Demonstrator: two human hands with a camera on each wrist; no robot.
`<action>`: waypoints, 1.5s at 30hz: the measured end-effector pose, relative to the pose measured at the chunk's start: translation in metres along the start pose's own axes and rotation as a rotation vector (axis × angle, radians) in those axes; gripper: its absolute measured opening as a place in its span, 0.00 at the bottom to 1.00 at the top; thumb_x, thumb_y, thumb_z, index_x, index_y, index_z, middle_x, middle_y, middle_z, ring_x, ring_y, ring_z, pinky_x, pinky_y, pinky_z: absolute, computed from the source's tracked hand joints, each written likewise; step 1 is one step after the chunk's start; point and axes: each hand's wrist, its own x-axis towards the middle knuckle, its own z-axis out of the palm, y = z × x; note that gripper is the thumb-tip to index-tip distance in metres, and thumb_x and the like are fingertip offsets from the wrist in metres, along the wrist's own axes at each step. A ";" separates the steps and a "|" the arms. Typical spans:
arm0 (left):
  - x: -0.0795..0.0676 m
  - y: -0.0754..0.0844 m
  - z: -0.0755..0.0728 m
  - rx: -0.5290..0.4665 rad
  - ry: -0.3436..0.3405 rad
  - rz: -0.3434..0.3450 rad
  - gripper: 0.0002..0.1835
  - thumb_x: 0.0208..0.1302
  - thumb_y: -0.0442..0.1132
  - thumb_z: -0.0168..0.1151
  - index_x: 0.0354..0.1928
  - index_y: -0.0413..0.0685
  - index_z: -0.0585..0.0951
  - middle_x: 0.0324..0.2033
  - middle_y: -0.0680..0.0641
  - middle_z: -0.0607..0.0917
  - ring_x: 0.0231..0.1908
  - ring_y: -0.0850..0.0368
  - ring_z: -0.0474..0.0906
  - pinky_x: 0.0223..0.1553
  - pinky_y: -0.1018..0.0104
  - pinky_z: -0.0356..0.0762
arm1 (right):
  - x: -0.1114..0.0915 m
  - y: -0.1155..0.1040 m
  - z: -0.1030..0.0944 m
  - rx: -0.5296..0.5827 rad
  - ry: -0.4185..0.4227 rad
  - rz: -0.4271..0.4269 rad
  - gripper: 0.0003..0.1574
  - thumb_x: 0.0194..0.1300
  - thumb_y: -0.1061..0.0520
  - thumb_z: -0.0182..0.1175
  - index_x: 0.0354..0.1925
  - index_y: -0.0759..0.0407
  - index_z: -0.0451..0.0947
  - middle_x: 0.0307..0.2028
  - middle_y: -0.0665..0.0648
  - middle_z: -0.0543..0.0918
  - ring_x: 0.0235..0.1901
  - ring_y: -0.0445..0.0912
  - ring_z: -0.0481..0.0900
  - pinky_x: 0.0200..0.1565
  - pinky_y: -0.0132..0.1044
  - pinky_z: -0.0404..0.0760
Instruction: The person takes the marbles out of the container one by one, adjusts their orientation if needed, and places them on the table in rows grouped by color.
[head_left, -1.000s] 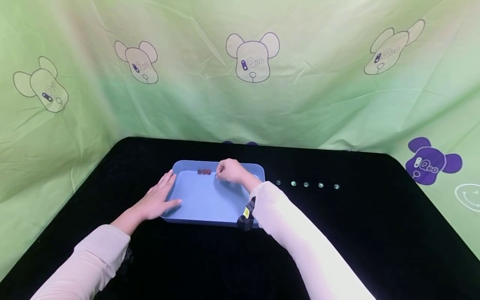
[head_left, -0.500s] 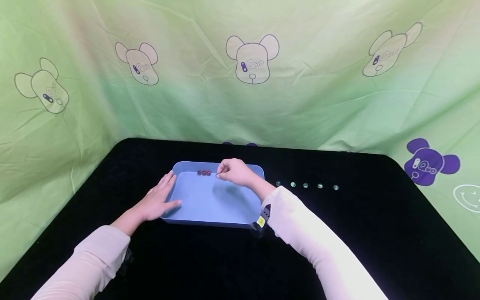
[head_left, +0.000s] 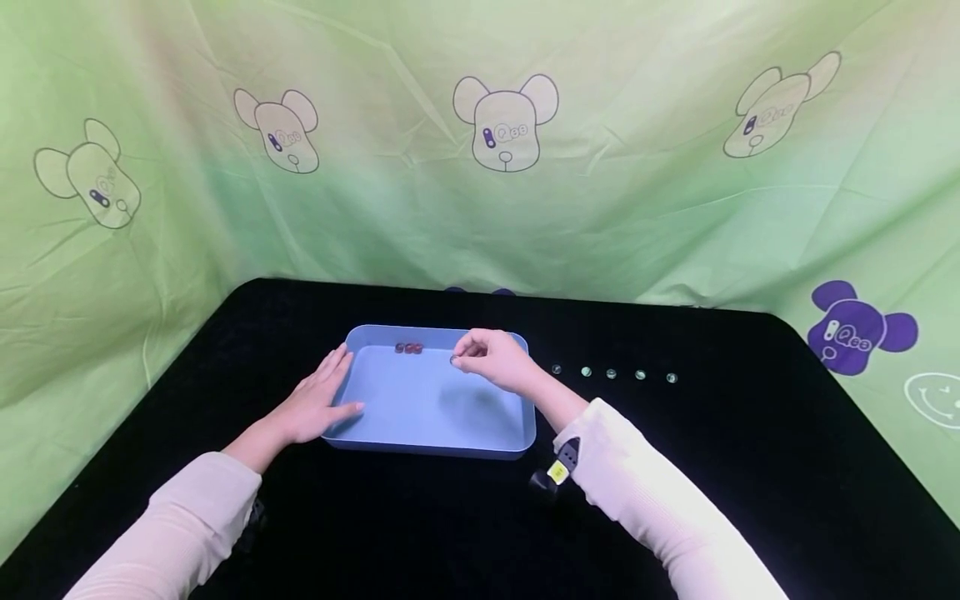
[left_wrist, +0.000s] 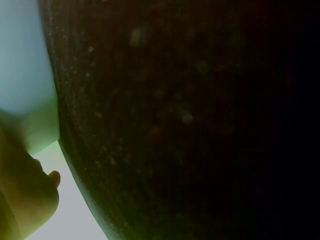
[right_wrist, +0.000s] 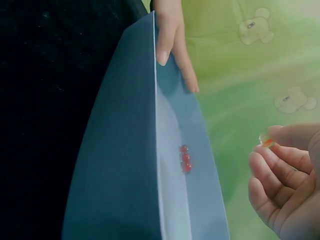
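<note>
A shallow blue tray (head_left: 427, 451) lies on the black-covered table. My left hand (head_left: 309, 407) rests on its left rim, fingers straight and thumb over the inside. Over the right part of the tray, my right hand (head_left: 497, 363) pinches a small clear glass marble (right_wrist: 267, 140) with an orange-red streak between thumb and fingertip. Three red marbles (head_left: 408, 348) sit in a short row along the tray's back wall, left of the right hand. In the left wrist view, only part of the left hand (left_wrist: 30, 195) shows, dark and blurred.
Right of the tray, several clear marbles (head_left: 611, 374) lie spaced in a row on the black cloth (head_left: 750, 467). Behind the table hangs a green curtain (head_left: 375, 208) printed with mouse heads. A wrist camera (head_left: 553, 475) sits under the right sleeve.
My right hand has drawn away from the red marbles, moving right and lifting somewhat, with the marble in its pinch. The left hand has stayed in place on the tray.
</note>
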 end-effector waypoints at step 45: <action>-0.002 0.004 0.001 0.070 0.030 0.002 0.40 0.60 0.56 0.46 0.64 0.37 0.48 0.65 0.40 0.43 0.63 0.44 0.37 0.56 0.44 0.43 | -0.093 0.046 -0.042 0.187 0.188 0.042 0.09 0.53 0.63 0.59 0.34 0.68 0.74 0.30 0.65 0.78 0.28 0.47 0.77 0.32 0.35 0.75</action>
